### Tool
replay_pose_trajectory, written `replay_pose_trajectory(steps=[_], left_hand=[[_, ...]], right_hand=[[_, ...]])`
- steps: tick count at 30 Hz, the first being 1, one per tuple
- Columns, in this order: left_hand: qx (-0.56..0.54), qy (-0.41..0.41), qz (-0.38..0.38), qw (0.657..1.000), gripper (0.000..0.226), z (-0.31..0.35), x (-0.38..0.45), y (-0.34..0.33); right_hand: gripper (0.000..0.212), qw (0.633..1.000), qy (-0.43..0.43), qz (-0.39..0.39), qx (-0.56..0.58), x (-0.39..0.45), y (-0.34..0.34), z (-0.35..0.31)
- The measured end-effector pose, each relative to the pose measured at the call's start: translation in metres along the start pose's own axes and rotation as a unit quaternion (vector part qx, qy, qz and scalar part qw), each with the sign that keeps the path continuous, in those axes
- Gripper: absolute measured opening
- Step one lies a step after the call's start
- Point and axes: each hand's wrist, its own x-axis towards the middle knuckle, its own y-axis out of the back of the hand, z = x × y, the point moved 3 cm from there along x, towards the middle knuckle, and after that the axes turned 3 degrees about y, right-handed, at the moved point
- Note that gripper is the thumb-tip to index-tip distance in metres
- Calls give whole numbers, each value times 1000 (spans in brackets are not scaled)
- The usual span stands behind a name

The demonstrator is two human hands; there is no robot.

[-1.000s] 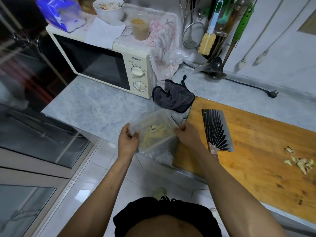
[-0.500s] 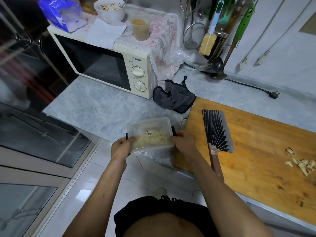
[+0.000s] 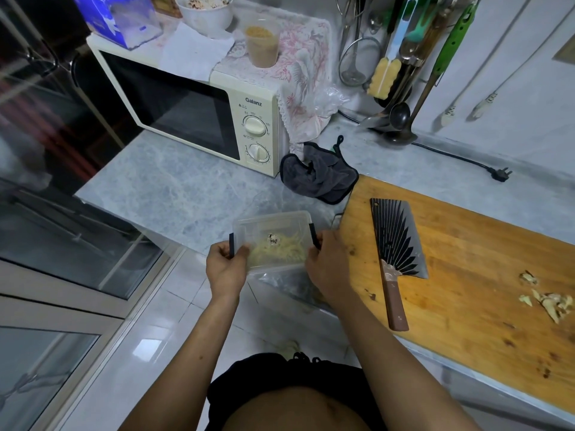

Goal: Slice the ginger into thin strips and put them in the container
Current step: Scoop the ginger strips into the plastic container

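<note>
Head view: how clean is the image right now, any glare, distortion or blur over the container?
Head view: wide-angle bending curves the cutting board edge and the microwave; glare patches sit on the floor tiles; the container is sharp enough, its clear lid shows the ginger strips, though both hands' grip hides its near corners; light is dim and even.

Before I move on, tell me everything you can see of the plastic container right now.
The container is a clear, rectangular plastic box with rounded corners, its transparent lid on, and a dark clip at each short end. Pale yellow ginger strips and a small dark-and-white mark show through. It is at the counter's front edge, left of the cutting board. The left hand and right hand grip its ends at the clips.
</note>
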Motion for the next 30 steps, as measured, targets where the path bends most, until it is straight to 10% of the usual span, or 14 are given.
replay_pose_trajectory(steps=[10, 14, 22, 30], left_hand=[[223, -172, 61, 958, 19, 5, -9, 0], [301, -154, 86, 937, 24, 8, -13, -4], [-87, 42, 94, 991, 19, -12, -26, -17], [172, -158, 84, 969, 24, 6, -39, -8]], right_hand=[[36, 973, 67, -69, -211, 2, 4, -10], [25, 993, -5, -67, -94, 5, 2, -5], [26, 993, -44, -81, 74, -12, 6, 7], [22, 995, -24, -92, 41, -13, 9, 8]])
